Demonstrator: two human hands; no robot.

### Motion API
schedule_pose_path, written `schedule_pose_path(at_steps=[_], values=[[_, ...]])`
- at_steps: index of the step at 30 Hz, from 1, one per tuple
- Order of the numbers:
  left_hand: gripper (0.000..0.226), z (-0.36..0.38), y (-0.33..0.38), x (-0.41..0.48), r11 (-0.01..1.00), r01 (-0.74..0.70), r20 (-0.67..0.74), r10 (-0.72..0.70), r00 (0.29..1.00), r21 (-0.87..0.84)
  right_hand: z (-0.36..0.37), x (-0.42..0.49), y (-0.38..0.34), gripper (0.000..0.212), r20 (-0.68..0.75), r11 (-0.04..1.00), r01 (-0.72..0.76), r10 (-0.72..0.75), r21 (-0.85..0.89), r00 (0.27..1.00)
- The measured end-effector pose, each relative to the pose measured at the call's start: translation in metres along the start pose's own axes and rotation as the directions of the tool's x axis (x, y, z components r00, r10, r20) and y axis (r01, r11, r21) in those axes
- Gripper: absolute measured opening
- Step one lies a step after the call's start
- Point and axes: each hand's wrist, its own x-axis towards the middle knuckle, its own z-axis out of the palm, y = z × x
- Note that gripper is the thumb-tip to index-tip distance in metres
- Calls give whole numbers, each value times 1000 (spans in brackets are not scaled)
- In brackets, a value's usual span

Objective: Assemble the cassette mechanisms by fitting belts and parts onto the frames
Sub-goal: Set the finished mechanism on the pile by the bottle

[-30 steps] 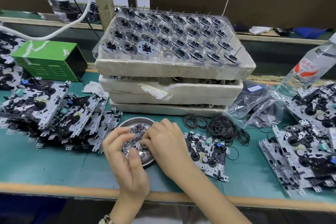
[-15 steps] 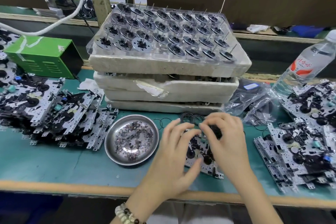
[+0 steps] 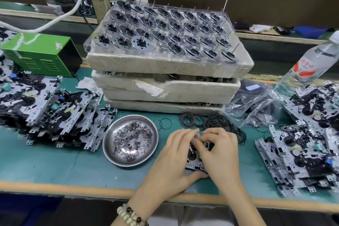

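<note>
WORKBENCH: A cassette frame point(image 3: 194, 164) lay on the green counter point(image 3: 45, 163) near its front edge, mostly covered by a worker's two hands. The left hand point(image 3: 174, 156) had its grip closed on the frame, thumb under the near edge and fingers curled over the top. The right hand point(image 3: 220, 150) had its grip drawn tight, fingertips pinching a small shiny part point(image 3: 197, 136) at the frame's far end. The step in hand appeared to be seating that part. The next move likely called for pressing it home squarely with the frame held steady, then reaching for a belt. Loose rubber belts point(image 3: 214, 122) lay just beyond the hands, with a steel dish point(image 3: 110, 152) of tiny washers point(image 3: 132, 139) to the left. Piled frames point(image 3: 45, 108) stood at far left and a second pile point(image 3: 302, 156) at right. Behind them were stacked foam trays point(image 3: 165, 64) of flywheels point(image 3: 141, 42), a green metal box point(image 3: 40, 53) and a water bottle point(image 3: 308, 66), before a brown wall.
</note>
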Motion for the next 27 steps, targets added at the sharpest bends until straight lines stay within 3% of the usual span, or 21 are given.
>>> schedule_pose_path(at_steps=[4, 12, 27], values=[[94, 0, 0, 0, 1000, -1, 4, 1, 1000, -1, 0, 0, -2, 7, -23, 999, -18, 18, 38, 1000], [92, -1, 1, -1, 1000, 12, 5, -12, 1000, -21, 2, 5, -8, 12, -27, 995, -25, 23, -98, 999], [92, 1, -1, 0, 1000, -14, -40, 14, 999, -2, -15, 28, -10, 15, 200, 988, -29, 59, -153, 978]])
